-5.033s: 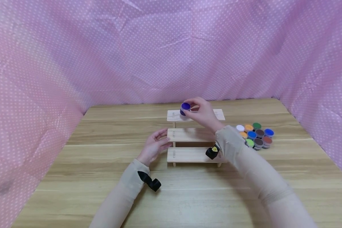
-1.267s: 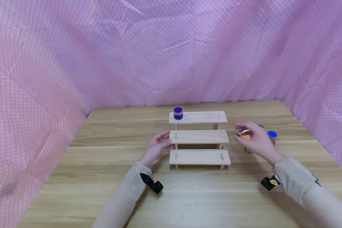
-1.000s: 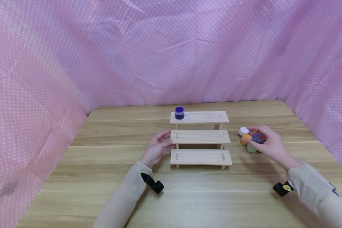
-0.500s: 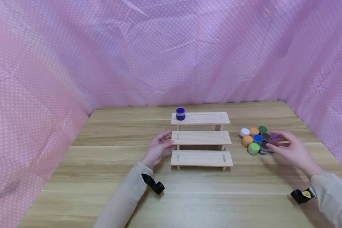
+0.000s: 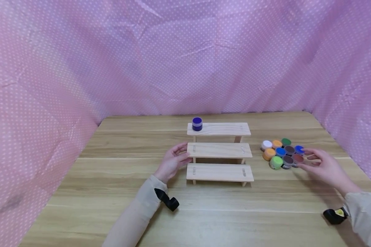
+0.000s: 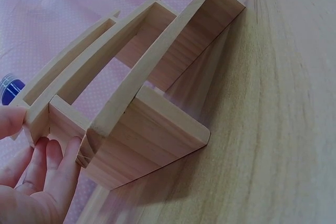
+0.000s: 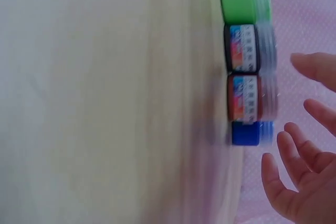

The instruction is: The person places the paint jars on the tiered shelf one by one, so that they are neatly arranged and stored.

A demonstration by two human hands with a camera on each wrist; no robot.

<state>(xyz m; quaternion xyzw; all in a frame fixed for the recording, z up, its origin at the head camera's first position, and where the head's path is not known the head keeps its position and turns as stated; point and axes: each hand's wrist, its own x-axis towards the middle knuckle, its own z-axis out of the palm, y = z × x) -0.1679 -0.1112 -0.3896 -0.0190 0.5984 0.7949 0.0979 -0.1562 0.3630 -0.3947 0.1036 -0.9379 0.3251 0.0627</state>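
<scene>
A wooden three-tier display stand (image 5: 219, 150) stands at the middle of the table. My left hand (image 5: 171, 162) grips its left end at the middle tier; in the left wrist view, the thumb lies on the board and the fingers curl beneath. One purple paint jar (image 5: 197, 124) sits at the left of the top tier. To the right, my right hand (image 5: 326, 168) hovers beside a cluster of paint jars, fingers spread and holding nothing. Nearest its fingertips are a red-brown paint jar (image 5: 298, 159) and a blue paint jar (image 5: 299, 149), whose sides show in the right wrist view.
The cluster also has a white jar (image 5: 266, 145), a light green jar (image 5: 276, 162), a dark green jar (image 5: 286, 142) and several others, packed close together. A pink dotted cloth (image 5: 185, 58) hangs behind the wood-grain table (image 5: 126, 144) and along its sides.
My right hand put the purple paint jar on the top tier, let go, and moved right, past the white jar, to the far side of the cluster. My left hand stays on the stand.
</scene>
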